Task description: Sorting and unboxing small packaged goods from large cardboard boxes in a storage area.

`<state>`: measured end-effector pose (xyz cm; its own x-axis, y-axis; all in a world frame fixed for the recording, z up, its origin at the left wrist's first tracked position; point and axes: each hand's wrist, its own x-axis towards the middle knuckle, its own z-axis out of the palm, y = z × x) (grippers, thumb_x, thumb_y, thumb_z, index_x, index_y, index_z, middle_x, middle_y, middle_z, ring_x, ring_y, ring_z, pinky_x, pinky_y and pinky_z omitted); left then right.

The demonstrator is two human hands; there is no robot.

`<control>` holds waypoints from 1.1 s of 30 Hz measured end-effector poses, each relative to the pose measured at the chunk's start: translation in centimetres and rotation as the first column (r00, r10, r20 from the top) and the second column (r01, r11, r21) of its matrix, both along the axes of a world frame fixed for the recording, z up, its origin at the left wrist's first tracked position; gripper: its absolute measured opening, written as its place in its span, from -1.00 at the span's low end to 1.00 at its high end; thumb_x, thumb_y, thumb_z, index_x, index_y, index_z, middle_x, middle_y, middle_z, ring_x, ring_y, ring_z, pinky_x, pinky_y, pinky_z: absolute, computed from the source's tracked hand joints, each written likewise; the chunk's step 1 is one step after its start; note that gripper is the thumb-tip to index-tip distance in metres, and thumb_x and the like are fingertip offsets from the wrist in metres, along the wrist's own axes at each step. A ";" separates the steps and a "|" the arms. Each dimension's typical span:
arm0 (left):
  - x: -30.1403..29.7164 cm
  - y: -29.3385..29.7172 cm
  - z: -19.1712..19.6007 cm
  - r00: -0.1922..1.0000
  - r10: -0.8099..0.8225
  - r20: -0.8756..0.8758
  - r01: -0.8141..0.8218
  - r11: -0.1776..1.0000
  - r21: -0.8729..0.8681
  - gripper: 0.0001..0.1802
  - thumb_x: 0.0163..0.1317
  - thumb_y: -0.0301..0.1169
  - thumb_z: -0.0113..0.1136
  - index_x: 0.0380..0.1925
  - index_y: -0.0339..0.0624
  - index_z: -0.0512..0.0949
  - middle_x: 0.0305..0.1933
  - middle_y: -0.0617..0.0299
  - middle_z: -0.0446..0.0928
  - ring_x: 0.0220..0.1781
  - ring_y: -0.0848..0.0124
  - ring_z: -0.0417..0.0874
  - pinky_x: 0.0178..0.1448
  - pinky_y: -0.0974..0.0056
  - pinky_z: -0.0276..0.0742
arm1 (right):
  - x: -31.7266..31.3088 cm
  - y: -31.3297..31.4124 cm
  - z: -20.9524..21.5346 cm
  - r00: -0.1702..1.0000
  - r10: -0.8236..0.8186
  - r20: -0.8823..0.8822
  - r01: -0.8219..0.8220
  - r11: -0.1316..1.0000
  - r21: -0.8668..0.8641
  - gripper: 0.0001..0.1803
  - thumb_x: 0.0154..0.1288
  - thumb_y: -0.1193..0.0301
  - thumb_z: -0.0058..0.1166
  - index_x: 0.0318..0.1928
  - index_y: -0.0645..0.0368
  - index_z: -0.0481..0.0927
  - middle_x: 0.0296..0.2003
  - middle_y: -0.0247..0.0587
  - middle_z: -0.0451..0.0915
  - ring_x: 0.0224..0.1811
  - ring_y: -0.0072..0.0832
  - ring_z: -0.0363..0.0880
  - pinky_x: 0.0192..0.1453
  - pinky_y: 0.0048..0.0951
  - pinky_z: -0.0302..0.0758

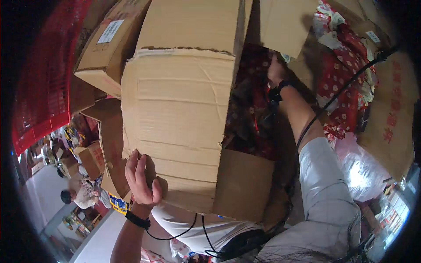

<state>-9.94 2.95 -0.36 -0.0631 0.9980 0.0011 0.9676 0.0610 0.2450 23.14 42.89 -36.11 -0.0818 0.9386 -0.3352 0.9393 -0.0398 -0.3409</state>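
A large cardboard box [175,118] stands in front of me with a wide creased flap lying toward me. My left hand [144,180] rests against the lower left edge of that flap, fingers and thumb apart. On the right, my right hand [275,72] reaches to the far side of the box opening, beside an upright cardboard panel [285,26]. Its fingers are dim and partly hidden, so I cannot make out what they touch. Below it in the opening lies dark red patterned material [252,83], mostly in shadow.
A taped carton [109,44] and a red plastic crate [44,83] stand at the left. Red dotted wrapping [342,65] and a clear plastic bag [359,171] lie at the right. A black cable [337,90] crosses my right arm. Another person [85,193] is at far lower left.
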 end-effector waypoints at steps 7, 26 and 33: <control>0.4 0.1 0.1 0.999 0.033 0.037 -0.034 0.999 0.030 -0.27 0.16 -0.15 0.00 0.30 -0.35 0.36 0.38 -0.29 0.28 0.37 -0.18 0.33 0.44 -0.13 0.19 | 1.6 -6.1 1.9 0.954 -0.082 -0.289 0.085 0.996 0.000 -0.43 0.20 0.41 0.09 0.25 0.25 0.41 -0.07 0.20 0.64 0.02 0.04 0.62 0.14 -0.10 0.55; 0.3 -0.2 -1.2 0.995 -0.019 0.101 -0.015 0.946 0.324 -0.36 0.18 -0.15 0.00 0.26 -0.18 0.42 0.27 -0.14 0.43 0.26 -0.13 0.44 0.32 -0.07 0.33 | 17.8 -19.0 26.8 0.818 0.573 -0.052 -0.455 0.700 0.551 -0.59 0.25 0.61 0.06 0.13 0.24 0.54 -0.02 -0.12 0.67 -0.09 -0.32 0.69 0.08 -0.27 0.60; 0.5 -0.7 -1.7 0.996 0.058 0.067 -0.076 0.945 0.318 -0.30 0.15 -0.15 0.01 0.31 -0.17 0.37 0.31 -0.12 0.40 0.31 -0.11 0.41 0.36 -0.08 0.28 | 26.1 -14.5 35.8 0.966 0.256 -0.027 -0.133 0.588 0.798 -0.68 0.21 0.45 0.20 -0.02 0.30 0.61 -0.25 0.15 0.69 -0.14 -0.05 0.70 -0.05 -0.16 0.58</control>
<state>-9.40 2.21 -2.01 -0.1389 0.9390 0.3146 0.9480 0.0343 0.3163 49.19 28.42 -0.34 -0.2781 0.7883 0.5488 0.8378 0.4785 -0.2627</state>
